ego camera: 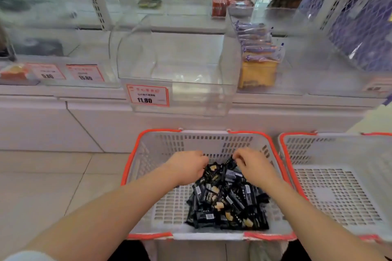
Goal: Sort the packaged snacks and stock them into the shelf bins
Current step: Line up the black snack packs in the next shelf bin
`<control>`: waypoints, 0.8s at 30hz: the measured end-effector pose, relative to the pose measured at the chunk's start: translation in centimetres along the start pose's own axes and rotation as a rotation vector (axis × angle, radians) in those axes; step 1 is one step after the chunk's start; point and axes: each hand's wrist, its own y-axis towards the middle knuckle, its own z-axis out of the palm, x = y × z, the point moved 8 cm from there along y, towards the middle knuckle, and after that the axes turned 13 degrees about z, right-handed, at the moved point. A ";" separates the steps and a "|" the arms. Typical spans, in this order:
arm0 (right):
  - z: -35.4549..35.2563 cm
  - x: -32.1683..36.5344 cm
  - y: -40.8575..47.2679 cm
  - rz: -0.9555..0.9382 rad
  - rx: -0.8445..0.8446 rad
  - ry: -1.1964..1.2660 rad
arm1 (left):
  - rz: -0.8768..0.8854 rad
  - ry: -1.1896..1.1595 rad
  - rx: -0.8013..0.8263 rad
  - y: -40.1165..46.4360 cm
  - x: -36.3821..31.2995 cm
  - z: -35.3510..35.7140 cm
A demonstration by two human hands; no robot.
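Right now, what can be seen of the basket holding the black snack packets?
The basket is pale grey slotted plastic with an orange-red rim, and it sits on the floor before the shelf, beside a second basket on its right. A heap of black snack packets lies in its right half. The left hand and right hand both reach in, fingers curled into the heap's far end.

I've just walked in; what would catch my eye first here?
Two bare hands, left hand and right hand, dig into a heap of black snack packets in the grey, orange-rimmed basket at bottom centre. Straight above it, an empty clear shelf bin carries an orange price tag.
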 end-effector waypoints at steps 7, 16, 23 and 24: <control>10.4 -10.1 -1.2 0.234 0.377 -0.189 | -0.091 -0.239 0.245 3.1 -0.6 12.1; 15.8 -12.6 -0.4 0.515 0.393 -0.119 | -0.325 -0.485 0.221 7.2 -3.1 17.9; 16.4 -14.0 0.4 0.543 0.487 0.006 | -0.607 -0.709 0.223 9.3 -5.2 21.7; 16.1 -14.4 0.6 0.537 0.495 0.076 | -0.680 -0.762 0.222 9.6 -5.5 22.2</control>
